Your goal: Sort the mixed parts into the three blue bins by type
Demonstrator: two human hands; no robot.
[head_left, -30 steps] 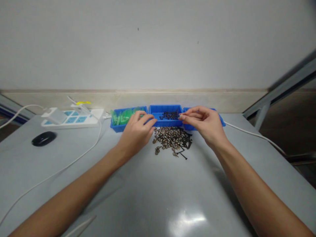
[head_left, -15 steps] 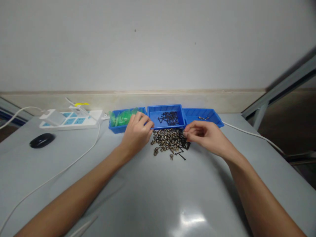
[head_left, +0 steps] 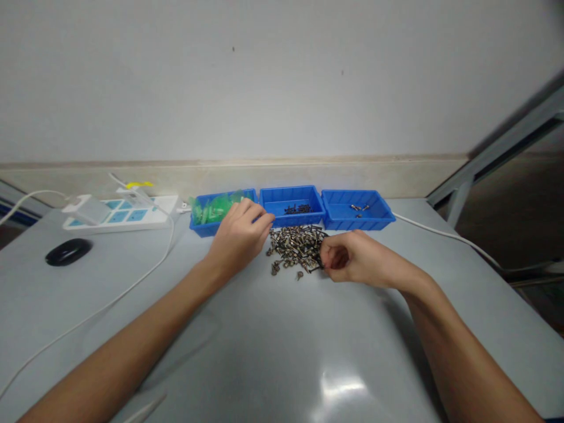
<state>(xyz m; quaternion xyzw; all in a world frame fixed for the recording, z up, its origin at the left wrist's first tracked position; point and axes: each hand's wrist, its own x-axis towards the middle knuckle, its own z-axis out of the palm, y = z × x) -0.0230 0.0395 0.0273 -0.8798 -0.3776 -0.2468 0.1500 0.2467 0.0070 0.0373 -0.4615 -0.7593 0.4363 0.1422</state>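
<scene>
My left hand has its fingers closed at the front left corner of the middle blue bin, which holds several black screws. In front of that bin lies a heap of brass-coloured and black screws. At the heap's right edge my right hand is pinched low over the table, with a dark screw sticking out from its fingertips. The right blue bin contains a few brassy screws. Green plastic bags fill the left blue bin, partly hidden behind my left hand.
A white power strip with plugged-in chargers stands at the back left, near a black computer mouse. One white cable runs over the table's left side, another at the right. The wall rises behind the bins.
My right hand has come down and nearer to me, onto the heap's right edge. The middle bin sits flatter, less tilted towards me. Another brassy screw shows in the right bin.
</scene>
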